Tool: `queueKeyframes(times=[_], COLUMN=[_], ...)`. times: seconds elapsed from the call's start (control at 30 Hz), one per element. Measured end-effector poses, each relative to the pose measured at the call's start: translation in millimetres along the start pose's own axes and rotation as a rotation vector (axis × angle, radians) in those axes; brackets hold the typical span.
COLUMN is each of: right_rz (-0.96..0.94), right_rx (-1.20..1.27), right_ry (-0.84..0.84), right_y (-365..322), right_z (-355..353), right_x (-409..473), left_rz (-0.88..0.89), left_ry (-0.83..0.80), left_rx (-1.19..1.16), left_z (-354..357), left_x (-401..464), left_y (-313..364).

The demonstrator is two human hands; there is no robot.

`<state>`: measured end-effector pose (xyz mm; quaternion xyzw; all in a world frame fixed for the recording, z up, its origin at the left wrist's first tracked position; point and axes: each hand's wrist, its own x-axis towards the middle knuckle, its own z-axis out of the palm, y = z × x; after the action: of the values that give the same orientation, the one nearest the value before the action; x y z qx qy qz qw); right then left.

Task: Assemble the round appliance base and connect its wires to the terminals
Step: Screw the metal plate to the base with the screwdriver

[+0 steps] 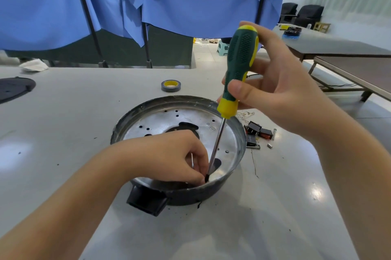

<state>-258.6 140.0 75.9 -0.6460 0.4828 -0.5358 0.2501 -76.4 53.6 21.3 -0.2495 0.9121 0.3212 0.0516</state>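
The round appliance base (237,133), a shallow dark metal bowl with a shiny perforated floor, sits on the grey table with a black plastic socket housing (146,200) on its near side. My right hand (275,90) grips the green and yellow handle of a screwdriver (239,69), held nearly upright. Its tip meets the base's floor near the front wall. My left hand (169,154) reaches inside the base, fingertips pinched around a small dark part at the screwdriver tip; what it is stays unclear.
A roll of grey tape (171,85) lies behind the base. Small black terminal parts, thin wires and screws (257,135) lie to its right. A black round plate (12,88) rests at the table's far left. Blue cloth hangs behind; other tables stand at the right.
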Motion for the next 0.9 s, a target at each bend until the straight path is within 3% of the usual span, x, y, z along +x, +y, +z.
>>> queueKeyframes(times=[0.57, 0.9], right_rz=[-0.012, 0.027], right_rx=[-0.024, 0.094], right_ry=[-0.084, -0.215], right_y=[0.9, -3.8], right_z=[10.2, 3.2], right_x=[0.3, -3.1], left_rz=[0.023, 0.014], left_ry=[-0.069, -0.058], left_rx=[-0.038, -0.032], left_z=[-3.7, -2.6], left_x=[1.0, 0.7], left_y=[-4.2, -2.9])
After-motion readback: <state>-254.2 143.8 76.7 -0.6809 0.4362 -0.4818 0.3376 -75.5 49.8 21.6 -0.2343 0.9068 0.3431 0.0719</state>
